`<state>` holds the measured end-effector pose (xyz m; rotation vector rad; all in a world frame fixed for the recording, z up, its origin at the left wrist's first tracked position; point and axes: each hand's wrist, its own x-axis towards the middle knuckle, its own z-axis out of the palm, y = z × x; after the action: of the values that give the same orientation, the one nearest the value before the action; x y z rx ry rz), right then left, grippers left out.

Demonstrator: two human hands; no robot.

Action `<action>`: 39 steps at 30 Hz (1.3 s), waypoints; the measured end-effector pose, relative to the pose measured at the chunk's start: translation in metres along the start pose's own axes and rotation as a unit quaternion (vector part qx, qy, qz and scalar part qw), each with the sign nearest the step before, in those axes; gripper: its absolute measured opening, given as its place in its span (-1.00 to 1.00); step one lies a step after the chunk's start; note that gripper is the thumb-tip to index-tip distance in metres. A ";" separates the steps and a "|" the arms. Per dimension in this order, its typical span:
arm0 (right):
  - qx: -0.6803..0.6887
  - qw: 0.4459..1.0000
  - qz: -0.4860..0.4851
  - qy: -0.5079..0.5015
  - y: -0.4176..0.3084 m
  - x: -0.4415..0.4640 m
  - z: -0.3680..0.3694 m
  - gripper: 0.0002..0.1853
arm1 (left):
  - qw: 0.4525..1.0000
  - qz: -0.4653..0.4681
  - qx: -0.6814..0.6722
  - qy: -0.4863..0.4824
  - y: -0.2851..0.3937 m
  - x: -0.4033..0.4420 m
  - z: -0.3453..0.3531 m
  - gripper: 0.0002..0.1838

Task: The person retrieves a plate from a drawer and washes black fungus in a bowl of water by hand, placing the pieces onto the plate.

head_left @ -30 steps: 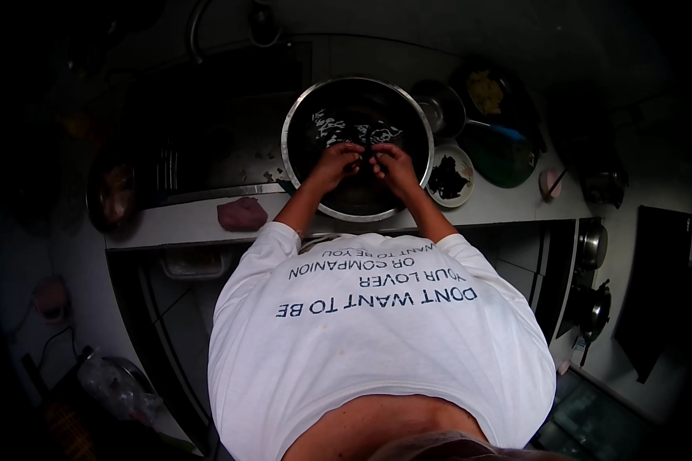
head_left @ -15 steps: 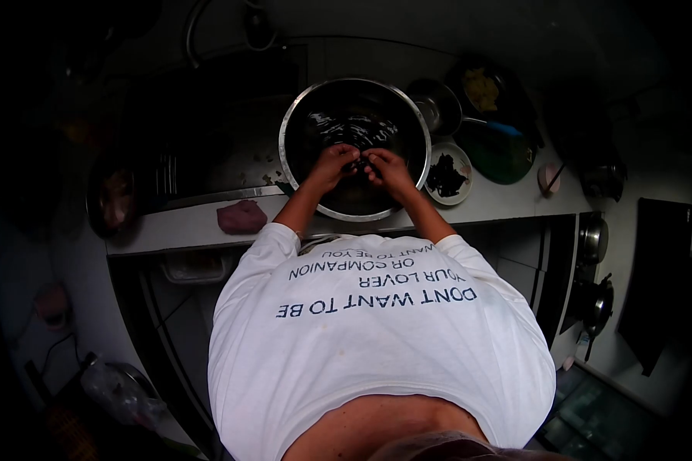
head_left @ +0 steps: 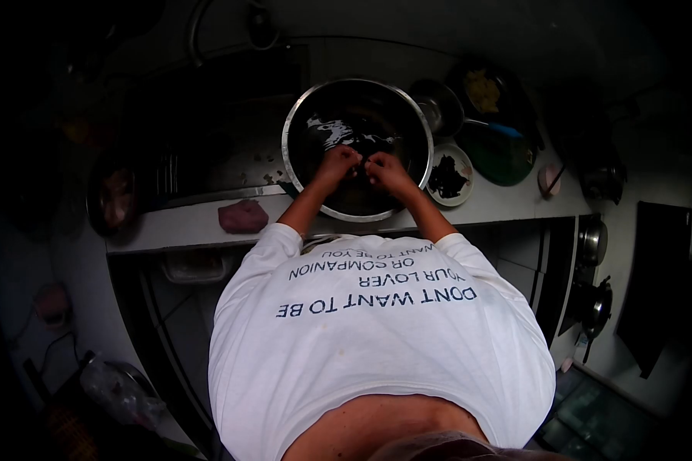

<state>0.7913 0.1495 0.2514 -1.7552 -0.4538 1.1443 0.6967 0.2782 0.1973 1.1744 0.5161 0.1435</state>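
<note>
A large steel basin (head_left: 286,146) with dark, glinting water (head_left: 334,131) in it sits on the counter in front of me. My left hand (head_left: 338,167) and my right hand (head_left: 387,169) are close together over its near half, fingers bent and pinched. Whatever is between the fingertips is dark and merges with the water, so I cannot make out what it is. Just right of the basin, a white plate (head_left: 464,189) holds a heap of dark, limp pieces (head_left: 446,177), which look like black fungus.
A small pot (head_left: 436,107), a green board (head_left: 500,165), a blue handle (head_left: 505,130) and a pan with yellowish pieces (head_left: 482,91) are at the right. A purplish cloth (head_left: 243,217) lies on the counter's front edge (head_left: 169,230). Leftward stands a dark bowl (head_left: 117,198).
My hands have shifted slightly within the basin, fingertips still pinched near each other. The bright ripples on the water have changed shape and gathered toward the left.
</note>
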 end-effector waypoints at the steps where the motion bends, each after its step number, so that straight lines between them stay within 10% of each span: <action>1: 0.015 1.000 -0.002 -0.004 0.002 0.000 -0.002 -0.87 | 0.996 -0.062 -0.053 0.024 0.007 -0.004 0.000 -0.85; 7: 0.085 0.982 -0.086 0.148 -0.019 -0.025 -0.044 -0.89 | 0.973 -0.121 -0.181 0.082 0.001 0.000 -0.006 -0.80; 12: -0.172 0.907 -0.152 0.354 0.033 -0.022 -0.131 -0.83 | 0.939 -0.127 -0.316 0.047 0.004 0.000 -0.009 -0.74; 15: -0.389 0.878 -0.080 0.267 0.060 -0.030 -0.159 -0.76 | 0.929 -0.127 -0.348 -0.009 0.004 0.003 -0.011 -0.78; 20: -0.309 0.886 -0.021 0.346 0.046 -0.040 -0.163 -0.70 | 0.958 -0.080 -0.275 -0.027 0.008 -0.001 -0.005 -0.70; 26: -0.051 0.971 -0.096 0.213 -0.016 -0.046 -0.089 -0.75 | 0.977 -0.070 -0.201 -0.016 0.014 -0.001 -0.001 -0.63; 39: -0.217 0.947 -0.237 0.016 0.019 0.034 -0.007 -0.78 | 0.997 -0.001 0.056 -0.054 -0.005 -0.004 0.008 -0.73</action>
<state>0.8105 0.1609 0.2188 -1.8823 -1.1089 0.7023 0.6963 0.2678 0.1965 1.2835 0.4338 0.0491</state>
